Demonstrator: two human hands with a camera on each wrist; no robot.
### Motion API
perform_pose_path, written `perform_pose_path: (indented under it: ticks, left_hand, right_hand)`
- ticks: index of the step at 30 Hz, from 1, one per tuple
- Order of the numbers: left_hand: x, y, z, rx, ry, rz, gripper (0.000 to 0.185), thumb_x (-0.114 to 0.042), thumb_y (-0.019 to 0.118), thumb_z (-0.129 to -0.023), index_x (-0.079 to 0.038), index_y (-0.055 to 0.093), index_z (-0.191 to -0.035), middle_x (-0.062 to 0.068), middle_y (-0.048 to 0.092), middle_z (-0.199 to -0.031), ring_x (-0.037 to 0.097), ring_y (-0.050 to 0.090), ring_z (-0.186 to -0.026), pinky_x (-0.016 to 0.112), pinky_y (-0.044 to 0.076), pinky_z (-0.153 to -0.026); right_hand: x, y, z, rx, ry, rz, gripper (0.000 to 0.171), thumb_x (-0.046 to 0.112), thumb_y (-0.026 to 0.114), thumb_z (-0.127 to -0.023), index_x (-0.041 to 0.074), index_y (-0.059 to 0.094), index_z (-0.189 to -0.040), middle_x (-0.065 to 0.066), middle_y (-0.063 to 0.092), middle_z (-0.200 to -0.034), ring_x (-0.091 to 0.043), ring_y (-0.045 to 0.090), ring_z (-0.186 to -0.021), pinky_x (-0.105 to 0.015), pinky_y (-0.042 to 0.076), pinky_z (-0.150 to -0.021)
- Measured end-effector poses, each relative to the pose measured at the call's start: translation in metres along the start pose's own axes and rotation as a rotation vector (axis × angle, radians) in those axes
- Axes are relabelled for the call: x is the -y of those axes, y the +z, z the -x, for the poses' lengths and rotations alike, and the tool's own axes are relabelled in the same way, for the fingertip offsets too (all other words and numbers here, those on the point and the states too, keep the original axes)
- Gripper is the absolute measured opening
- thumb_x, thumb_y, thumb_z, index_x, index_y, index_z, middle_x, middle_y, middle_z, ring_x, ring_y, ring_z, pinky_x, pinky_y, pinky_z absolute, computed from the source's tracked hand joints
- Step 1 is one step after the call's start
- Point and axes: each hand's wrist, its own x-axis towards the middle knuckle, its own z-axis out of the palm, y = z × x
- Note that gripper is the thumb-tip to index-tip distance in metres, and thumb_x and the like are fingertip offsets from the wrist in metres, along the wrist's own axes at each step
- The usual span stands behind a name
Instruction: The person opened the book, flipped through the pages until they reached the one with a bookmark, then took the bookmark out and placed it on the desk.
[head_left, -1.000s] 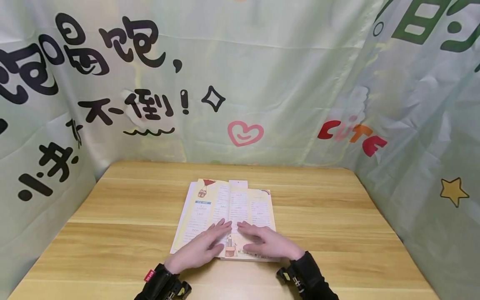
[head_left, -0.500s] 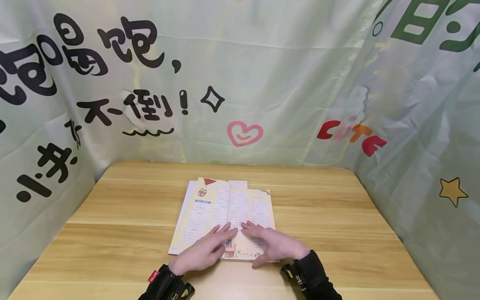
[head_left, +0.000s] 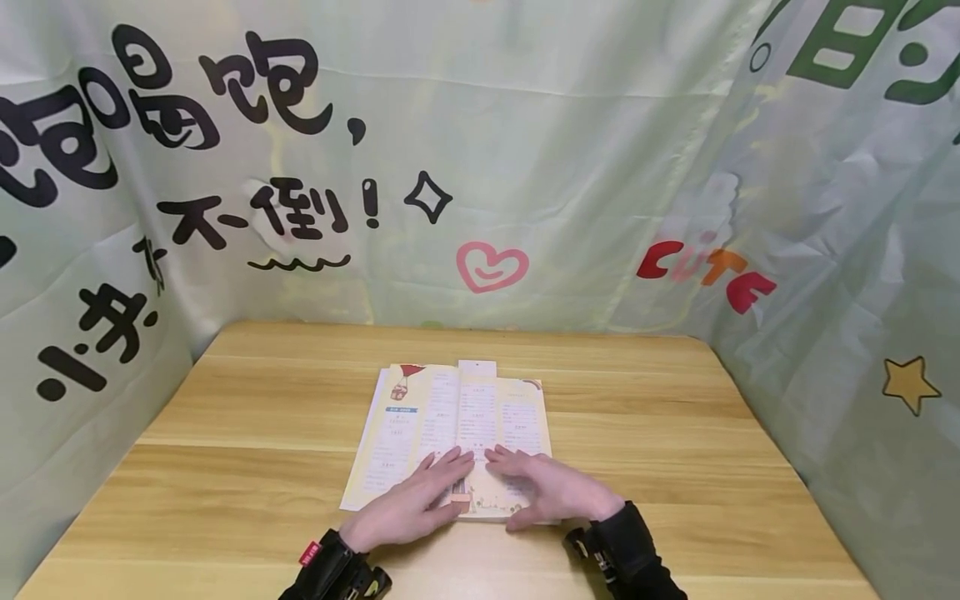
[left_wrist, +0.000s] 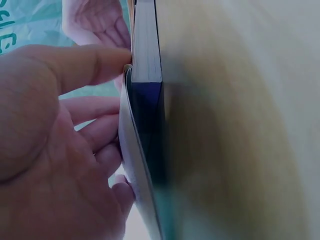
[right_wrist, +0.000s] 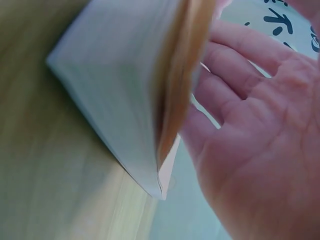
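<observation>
An open book point(head_left: 412, 417) with printed, illustrated pages lies on the table in the head view. A pale bookmark-like strip point(head_left: 477, 367) sticks out past its top edge near the fold. My left hand point(head_left: 412, 504) rests on the lower left page, fingers extended toward the fold. In the left wrist view its fingertips touch the page, and the thick page block point(left_wrist: 146, 45) shows edge-on. My right hand point(head_left: 558, 490) rests on the lower right page with straight fingers, thumb spread at the bottom edge. The right wrist view shows the book's page edges point(right_wrist: 110, 90) beside that palm.
The wooden table point(head_left: 675, 467) extends around the book on all sides. A printed fabric curtain point(head_left: 570, 167) hangs behind the table and along both sides. Black wrist-worn cameras point(head_left: 626, 550) sit on both wrists.
Both hands have shifted slightly right over the pages. My right thumb has moved down to the bottom edge. The left page rose a little, then settled lower.
</observation>
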Motion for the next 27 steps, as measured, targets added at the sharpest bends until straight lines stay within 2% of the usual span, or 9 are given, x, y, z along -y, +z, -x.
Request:
perform_pose_path:
  ticks: [3, 10, 21, 27]
  left_hand:
    - [0.000, 0.001, 0.001, -0.001, -0.018, 0.013, 0.066, -0.034, 0.061, -0.099, -0.005, 0.039, -0.154, 0.009, 0.034, -0.165, 0.029, 0.022, -0.157, 0.057, 0.014, -0.128]
    - [-0.004, 0.002, 0.001, -0.031, -0.023, 0.016, 0.075, -0.037, 0.070, -0.092, -0.005, 0.041, -0.153, 0.009, 0.035, -0.164, 0.033, 0.022, -0.156, 0.061, 0.016, -0.126]
    - [-0.004, 0.003, 0.000, -0.031, -0.062, 0.000, 0.073, -0.037, 0.071, -0.091, -0.008, 0.044, -0.152, 0.005, 0.037, -0.164, 0.029, 0.022, -0.157, 0.056, 0.016, -0.128]
    - [-0.004, 0.004, 0.000, -0.028, -0.060, -0.003, 0.072, -0.037, 0.071, -0.091, -0.007, 0.044, -0.151, 0.005, 0.036, -0.164, 0.029, 0.022, -0.157, 0.056, 0.016, -0.128]
  right_hand:
    - [-0.002, -0.002, 0.001, -0.003, -0.027, 0.012, 0.075, 0.025, 0.084, -0.079, 0.007, 0.054, -0.145, -0.010, 0.039, -0.161, -0.033, 0.032, -0.152, -0.056, 0.025, -0.124]
    - [-0.004, -0.007, 0.005, 0.010, -0.058, 0.008, 0.061, 0.025, 0.080, -0.084, 0.008, 0.060, -0.138, -0.011, 0.047, -0.156, -0.034, 0.041, -0.148, -0.055, 0.031, -0.122]
    - [-0.007, -0.009, 0.007, 0.013, -0.035, -0.024, 0.052, 0.025, 0.077, -0.087, 0.011, 0.064, -0.134, -0.008, 0.053, -0.152, -0.030, 0.045, -0.146, -0.056, 0.032, -0.122]
    - [-0.007, -0.013, 0.008, 0.005, -0.058, -0.032, 0.045, 0.025, 0.076, -0.088, 0.009, 0.067, -0.130, -0.009, 0.061, -0.143, -0.031, 0.051, -0.140, -0.055, 0.039, -0.117]
